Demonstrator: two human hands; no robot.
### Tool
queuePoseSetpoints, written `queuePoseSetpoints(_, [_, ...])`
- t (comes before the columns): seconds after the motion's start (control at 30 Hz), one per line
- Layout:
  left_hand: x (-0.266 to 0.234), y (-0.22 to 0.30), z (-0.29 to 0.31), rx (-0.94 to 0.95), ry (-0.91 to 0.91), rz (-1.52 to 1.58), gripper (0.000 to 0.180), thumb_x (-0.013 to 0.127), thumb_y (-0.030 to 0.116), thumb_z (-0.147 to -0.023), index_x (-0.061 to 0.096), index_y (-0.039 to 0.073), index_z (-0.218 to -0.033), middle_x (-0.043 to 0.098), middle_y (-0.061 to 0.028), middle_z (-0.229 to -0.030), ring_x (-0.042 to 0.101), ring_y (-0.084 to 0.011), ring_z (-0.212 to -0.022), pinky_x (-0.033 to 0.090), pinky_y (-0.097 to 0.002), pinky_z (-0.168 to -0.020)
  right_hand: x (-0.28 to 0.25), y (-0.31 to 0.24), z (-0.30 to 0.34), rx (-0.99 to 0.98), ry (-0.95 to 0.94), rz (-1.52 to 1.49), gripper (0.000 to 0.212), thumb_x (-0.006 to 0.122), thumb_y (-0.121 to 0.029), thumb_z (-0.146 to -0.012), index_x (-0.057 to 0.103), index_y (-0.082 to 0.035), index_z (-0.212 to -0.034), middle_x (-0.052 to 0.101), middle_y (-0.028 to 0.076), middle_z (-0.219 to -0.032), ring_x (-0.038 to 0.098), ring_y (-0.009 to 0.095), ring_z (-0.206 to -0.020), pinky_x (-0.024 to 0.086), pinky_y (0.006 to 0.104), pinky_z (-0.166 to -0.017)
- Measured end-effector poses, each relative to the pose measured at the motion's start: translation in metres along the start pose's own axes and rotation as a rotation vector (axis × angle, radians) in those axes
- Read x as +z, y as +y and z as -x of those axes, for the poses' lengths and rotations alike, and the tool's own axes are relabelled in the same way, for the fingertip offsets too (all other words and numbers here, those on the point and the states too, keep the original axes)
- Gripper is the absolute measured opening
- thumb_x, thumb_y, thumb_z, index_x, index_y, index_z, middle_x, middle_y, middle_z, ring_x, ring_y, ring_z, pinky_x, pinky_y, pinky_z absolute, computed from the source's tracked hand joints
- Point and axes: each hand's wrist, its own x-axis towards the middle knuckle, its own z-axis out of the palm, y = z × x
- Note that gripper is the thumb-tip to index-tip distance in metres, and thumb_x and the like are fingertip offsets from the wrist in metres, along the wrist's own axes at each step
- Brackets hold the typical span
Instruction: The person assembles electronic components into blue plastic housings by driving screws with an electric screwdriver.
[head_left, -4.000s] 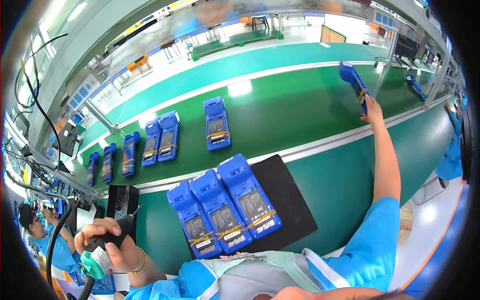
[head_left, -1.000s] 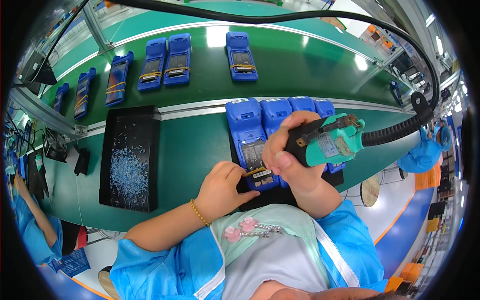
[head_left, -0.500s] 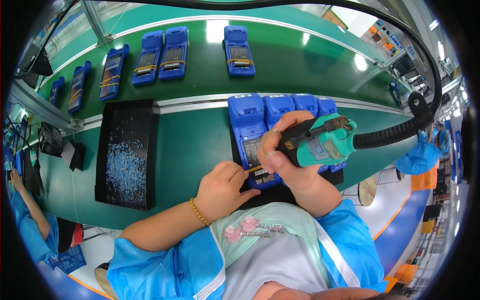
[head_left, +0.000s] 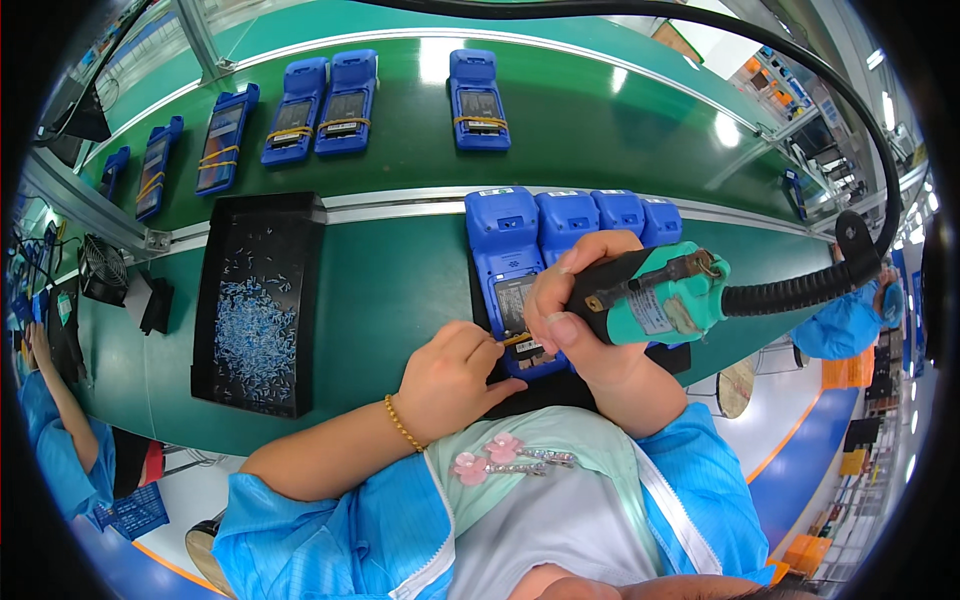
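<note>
A row of blue handheld payment terminals stands close in front of me, and the leftmost terminal (head_left: 513, 290) lies with its battery side up. A yellow rubber band (head_left: 517, 340) crosses its lower part. Curled at that terminal's lower left corner, my left hand (head_left: 448, 378) has its fingertips by the band and its thumb along the bottom edge. My right hand (head_left: 575, 310) is wrapped round a teal and black electric screwdriver (head_left: 650, 300), held tilted above the terminals. The hand hides the tool's tip and part of the terminal.
Left of the terminals, a black tray (head_left: 205, 350) holds many small blue-and-silver screws. Several banded terminals (head_left: 345, 105) stand on the green strip beyond the metal rail (head_left: 400, 207). A ribbed black hose (head_left: 790, 297) runs right from the screwdriver. Co-workers sit at far left and right.
The view has shifted slightly, so terminals and hands appear a little farther right. My right hand still holds the screwdriver over the terminals, and my left stays at the same corner.
</note>
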Motion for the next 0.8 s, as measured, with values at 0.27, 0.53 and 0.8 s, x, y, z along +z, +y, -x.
queuePoseSetpoints(0.27, [0.0010,0.0016,-0.0007,-0.014,-0.016,-0.023,0.039,0.084,0.027,-0.061,0.067,0.003,-0.087,0.058,-0.0071,-0.084,0.060,-0.0247,-0.084,0.053,-0.0333,-0.069,0.0024,-0.0046,-0.0047,-0.001,-0.089,0.068,0.040,0.069,-0.001,-0.081,0.040,-0.007,-0.108,0.053,0.006,-0.066,0.050,0.013,-0.051,0.043,0.0274,-0.048])
queuePoseSetpoints(0.53, [0.0006,0.0007,-0.0009,-0.009,-0.027,-0.011,0.042,0.085,0.027,-0.062,0.067,0.004,-0.092,0.060,-0.0068,-0.086,0.061,-0.0250,-0.082,0.053,-0.0342,-0.067,-0.0001,0.0001,0.0002,0.055,-0.044,0.015,0.039,0.070,0.000,-0.080,0.043,-0.006,-0.107,0.055,0.005,-0.074,0.055,0.012,-0.062,0.046,0.0266,-0.056])
queuePoseSetpoints(0.8, [0.0016,0.0015,-0.0001,-0.012,-0.019,-0.025,0.039,0.083,0.029,-0.063,0.068,0.004,-0.089,0.058,-0.0063,-0.084,0.059,-0.0243,-0.084,0.052,-0.0332,-0.069,0.0015,-0.0047,-0.0010,0.007,-0.097,0.142,0.035,0.067,-0.003,-0.085,0.039,-0.007,-0.105,0.052,0.005,-0.066,0.050,0.013,-0.051,0.043,0.0275,-0.048])
